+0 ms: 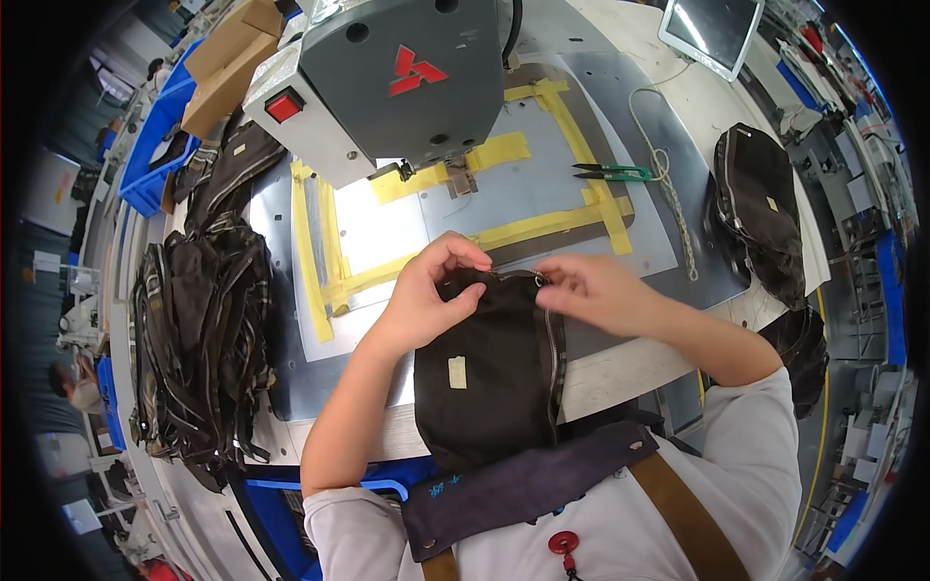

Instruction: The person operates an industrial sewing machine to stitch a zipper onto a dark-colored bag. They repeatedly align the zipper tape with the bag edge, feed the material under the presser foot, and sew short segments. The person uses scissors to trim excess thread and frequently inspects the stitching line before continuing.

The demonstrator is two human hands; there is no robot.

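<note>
Head view: dark brown fabric pouch [489, 373] sits at the near edge of the sewing table [620, 373], hanging partly over it toward the person. Long axis runs away from the body, zippered end pointing up at the sewing machine [387, 82]; zipper [554, 339] runs along its right side and curls over the top edge. Left hand [431, 290] pinches the top-left corner, fingers curled closed over the fabric. Right hand [591, 290] pinches the top-right at the zipper end, thumb and fingertips closed on it; can't tell if it has the slider or just tape, too small. Pouch's lower end is hidden behind a dark apron flap [523, 484]. Small pale tag [457, 372] on pouch face. Stack of similar dark pieces [199, 339] on the left, another bag [760, 208] on the right, green-handled snips [612, 173] on the metal plate with yellow tape [557, 228].
</note>
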